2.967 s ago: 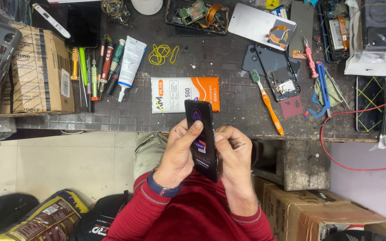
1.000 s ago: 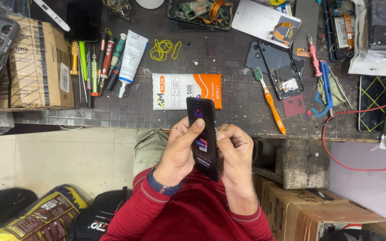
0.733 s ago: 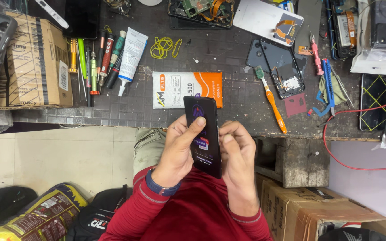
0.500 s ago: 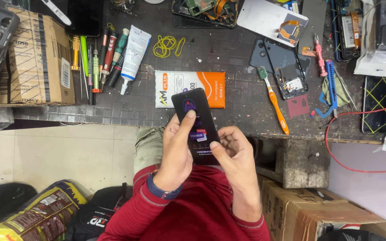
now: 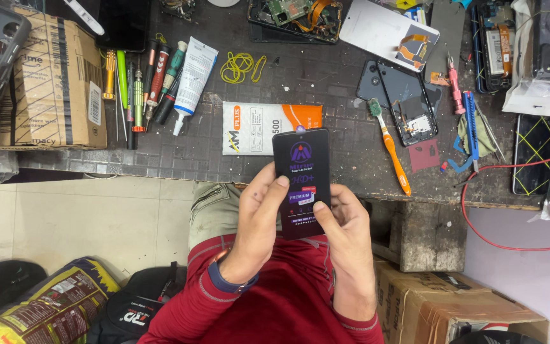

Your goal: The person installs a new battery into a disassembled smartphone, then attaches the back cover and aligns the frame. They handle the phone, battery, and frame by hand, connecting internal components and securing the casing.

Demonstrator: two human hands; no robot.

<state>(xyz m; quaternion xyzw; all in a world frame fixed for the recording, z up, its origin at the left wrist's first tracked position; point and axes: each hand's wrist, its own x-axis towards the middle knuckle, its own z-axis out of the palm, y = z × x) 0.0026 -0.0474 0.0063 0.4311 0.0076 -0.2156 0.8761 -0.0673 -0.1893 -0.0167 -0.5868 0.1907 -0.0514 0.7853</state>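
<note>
Phone screen panel (image 5: 301,183) stands long-axis upright, pinched between both grips: left hand (image 5: 259,213) thumb on its face, right hand (image 5: 345,220) clamping the lower edge.

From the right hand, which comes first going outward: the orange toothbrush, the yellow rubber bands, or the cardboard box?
Measured from the right hand, head view:
1. Orange toothbrush, just above and to its right.
2. Yellow rubber bands, farther up the bench, to the left.
3. Cardboard box, far left edge.
</note>
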